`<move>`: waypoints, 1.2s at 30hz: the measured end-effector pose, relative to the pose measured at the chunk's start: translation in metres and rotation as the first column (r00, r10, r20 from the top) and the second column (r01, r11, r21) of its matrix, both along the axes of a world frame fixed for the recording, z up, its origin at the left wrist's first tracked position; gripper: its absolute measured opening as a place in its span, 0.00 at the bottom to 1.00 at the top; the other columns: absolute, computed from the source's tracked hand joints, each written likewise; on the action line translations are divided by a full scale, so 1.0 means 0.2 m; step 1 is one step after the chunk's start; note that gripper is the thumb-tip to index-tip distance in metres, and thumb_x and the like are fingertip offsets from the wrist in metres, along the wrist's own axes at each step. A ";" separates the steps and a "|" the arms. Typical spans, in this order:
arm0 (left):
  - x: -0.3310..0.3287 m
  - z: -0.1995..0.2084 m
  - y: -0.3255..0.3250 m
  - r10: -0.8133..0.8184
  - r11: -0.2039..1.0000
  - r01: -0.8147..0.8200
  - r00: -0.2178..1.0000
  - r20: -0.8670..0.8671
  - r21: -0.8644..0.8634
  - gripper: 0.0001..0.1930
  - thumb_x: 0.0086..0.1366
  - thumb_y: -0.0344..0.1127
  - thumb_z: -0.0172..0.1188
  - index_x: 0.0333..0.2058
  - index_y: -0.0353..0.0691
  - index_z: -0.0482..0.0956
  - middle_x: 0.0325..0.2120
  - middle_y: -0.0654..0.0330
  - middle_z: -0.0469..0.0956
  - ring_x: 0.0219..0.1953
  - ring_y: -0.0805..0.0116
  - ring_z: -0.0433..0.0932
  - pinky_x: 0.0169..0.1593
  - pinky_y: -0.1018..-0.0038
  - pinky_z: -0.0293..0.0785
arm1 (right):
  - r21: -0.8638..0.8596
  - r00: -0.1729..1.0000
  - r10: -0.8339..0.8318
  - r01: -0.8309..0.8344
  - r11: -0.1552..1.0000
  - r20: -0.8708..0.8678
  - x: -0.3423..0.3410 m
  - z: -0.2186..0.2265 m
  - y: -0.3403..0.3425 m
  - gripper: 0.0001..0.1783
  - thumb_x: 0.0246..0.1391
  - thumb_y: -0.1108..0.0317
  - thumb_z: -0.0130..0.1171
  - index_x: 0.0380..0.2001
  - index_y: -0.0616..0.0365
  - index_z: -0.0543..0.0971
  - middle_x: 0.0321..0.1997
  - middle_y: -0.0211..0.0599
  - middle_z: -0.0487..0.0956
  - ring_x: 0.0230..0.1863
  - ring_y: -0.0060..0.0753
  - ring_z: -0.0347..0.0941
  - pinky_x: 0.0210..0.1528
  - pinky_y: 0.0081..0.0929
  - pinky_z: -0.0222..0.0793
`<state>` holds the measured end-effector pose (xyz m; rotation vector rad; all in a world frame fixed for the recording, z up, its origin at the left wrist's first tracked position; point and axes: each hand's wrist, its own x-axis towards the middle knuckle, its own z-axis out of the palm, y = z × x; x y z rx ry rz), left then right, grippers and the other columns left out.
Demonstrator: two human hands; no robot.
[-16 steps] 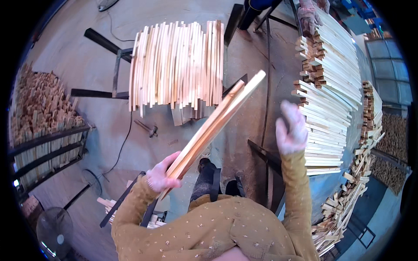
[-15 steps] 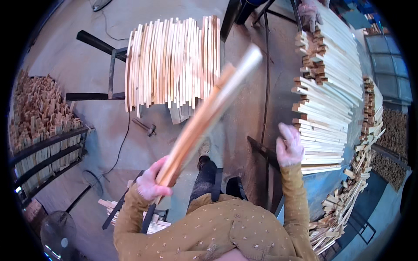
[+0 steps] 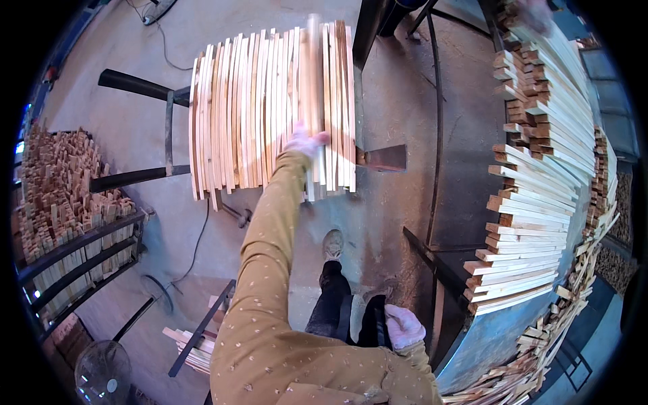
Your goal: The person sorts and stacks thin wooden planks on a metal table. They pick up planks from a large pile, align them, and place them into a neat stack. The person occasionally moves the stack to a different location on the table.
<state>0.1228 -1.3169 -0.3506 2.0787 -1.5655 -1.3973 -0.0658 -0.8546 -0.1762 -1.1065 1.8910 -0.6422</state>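
Out in front, my left hand (image 3: 305, 140) reaches over a broad stack of pale wooden strips (image 3: 233, 115) on a dark metal stand. Its fingers are closed round the near part of some wooden strips (image 3: 315, 71), which lie lengthwise over the right part of the stack. Motion blur hides how many strips it holds. Low beside my body, my right hand (image 3: 403, 326) hangs in a pale covering, nearest my right leg. Its fingers are turned away, so whether it holds anything is hidden.
Piled strips (image 3: 530, 236) lie on a metal table (image 3: 476, 347) at right, with a person's blurred hand (image 3: 534, 15) at its far end. Offcuts (image 3: 540, 351) heap beyond it. At left are a rack of wood pieces (image 3: 61, 175), a fan (image 3: 102, 368) and a hammer (image 3: 239, 216).
My left hand has swung the strips forward from near my waist onto the stack. My right hand has dropped from beside the right-hand pile to my side.
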 end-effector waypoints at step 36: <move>-1.17 1.30 3.35 -0.515 0.529 0.843 0.227 -0.827 -0.098 0.27 0.69 0.42 0.57 0.59 0.30 0.66 0.29 0.60 0.75 0.25 0.77 0.69 0.28 0.81 0.67 | -0.417 -0.402 -0.126 0.899 0.134 -0.907 -0.99 1.51 3.28 0.39 0.47 0.52 0.63 0.61 0.55 0.68 0.45 0.49 0.78 0.46 0.49 0.76 0.55 0.43 0.69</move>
